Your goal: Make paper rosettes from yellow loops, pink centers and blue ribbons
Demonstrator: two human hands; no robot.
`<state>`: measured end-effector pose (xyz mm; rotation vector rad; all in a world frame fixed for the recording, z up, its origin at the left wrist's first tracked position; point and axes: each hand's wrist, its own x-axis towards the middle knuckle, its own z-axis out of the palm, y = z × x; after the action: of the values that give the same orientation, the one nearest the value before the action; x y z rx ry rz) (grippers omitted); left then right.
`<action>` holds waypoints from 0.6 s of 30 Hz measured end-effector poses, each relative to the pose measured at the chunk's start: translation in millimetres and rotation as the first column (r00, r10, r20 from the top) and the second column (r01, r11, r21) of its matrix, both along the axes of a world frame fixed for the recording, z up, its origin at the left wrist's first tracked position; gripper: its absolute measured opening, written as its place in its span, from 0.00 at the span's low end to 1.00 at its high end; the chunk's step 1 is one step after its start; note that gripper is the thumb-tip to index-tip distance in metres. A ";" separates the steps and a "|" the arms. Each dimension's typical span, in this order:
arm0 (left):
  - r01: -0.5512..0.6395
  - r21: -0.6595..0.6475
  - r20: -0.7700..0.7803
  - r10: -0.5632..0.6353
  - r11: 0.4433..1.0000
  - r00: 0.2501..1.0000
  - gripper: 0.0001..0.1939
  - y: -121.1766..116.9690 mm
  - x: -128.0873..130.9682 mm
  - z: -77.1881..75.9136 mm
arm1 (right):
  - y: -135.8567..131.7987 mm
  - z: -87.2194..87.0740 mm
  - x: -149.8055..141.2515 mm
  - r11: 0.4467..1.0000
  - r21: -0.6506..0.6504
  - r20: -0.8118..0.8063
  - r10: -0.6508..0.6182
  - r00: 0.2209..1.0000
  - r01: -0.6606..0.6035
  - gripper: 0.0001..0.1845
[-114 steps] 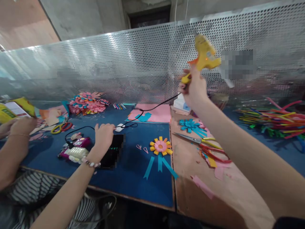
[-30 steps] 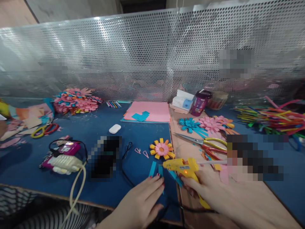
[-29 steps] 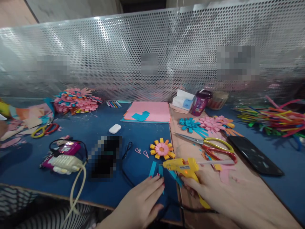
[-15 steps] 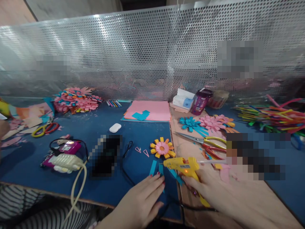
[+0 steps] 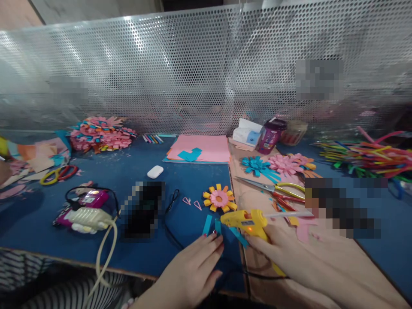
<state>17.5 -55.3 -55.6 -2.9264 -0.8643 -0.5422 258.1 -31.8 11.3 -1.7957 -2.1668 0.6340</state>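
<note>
My right hand (image 5: 273,246) is closed around the handle of a yellow hot glue gun (image 5: 246,219), whose small orange light is lit. A clear glue stick (image 5: 289,214) juts from the gun's back. My left hand (image 5: 196,262) lies flat with fingers stretched out, its fingertips on the blue paper strips (image 5: 207,225). Another blue strip (image 5: 238,237) rests under the gun. Just beyond the nozzle sits a paper flower (image 5: 219,198) with yellow-orange petals and a pink middle. Two small pink triangular clips (image 5: 197,205) lie left of it.
Scissors (image 5: 273,187) lie right on cardboard, near blue (image 5: 256,166) and pink paper flowers (image 5: 286,165). Left are a phone (image 5: 144,210), a power strip (image 5: 92,219) with cables and a white earbud case (image 5: 155,172). Pink sheets (image 5: 206,146) and a perforated metal panel (image 5: 193,64) stand behind.
Both hands stay almost in place. The glue gun has shifted very slightly to the left, and the view has moved a little.
</note>
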 end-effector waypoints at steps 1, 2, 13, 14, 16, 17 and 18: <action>0.000 -0.003 0.008 0.000 1.000 1.000 0.22 0.1 0.2 -0.3 | -0.3 -0.4 0.0 1.000 0.009 -0.001 -0.012 1.000 0.012 0.16; 0.001 -0.005 0.014 -0.001 1.000 1.000 0.22 0.3 0.4 -0.5 | -0.5 -0.9 0.2 1.000 0.019 0.000 -0.016 1.000 0.016 0.15; 0.003 0.006 0.001 -0.003 1.000 1.000 0.24 0.5 -1.4 -8.1 | -2.8 13.3 -0.9 0.998 0.042 0.028 -0.040 0.999 0.038 0.13; 0.003 0.007 -0.005 -0.003 1.000 1.000 0.24 0.5 -1.6 -8.7 | -2.8 15.8 -1.5 0.999 0.038 0.041 -0.035 0.999 0.033 0.12; 0.000 0.015 -0.018 0.000 1.000 1.000 0.24 0.6 -1.8 -9.3 | -2.0 19.0 -2.9 0.999 0.039 0.046 -0.011 0.999 0.010 0.11; -0.002 0.021 -0.024 0.002 1.000 1.000 0.24 0.6 -1.8 -9.4 | -1.0 19.6 -3.7 0.999 0.042 0.031 0.005 1.000 -0.006 0.11; -0.004 0.027 -0.027 0.005 1.000 1.000 0.24 0.5 -1.6 -9.3 | 0.2 19.7 -4.6 0.999 0.043 0.013 0.022 1.000 -0.023 0.10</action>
<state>15.9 -54.8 -64.9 -2.8999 -0.8539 -0.5081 253.5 -31.6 31.0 -1.7601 -2.1946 0.5785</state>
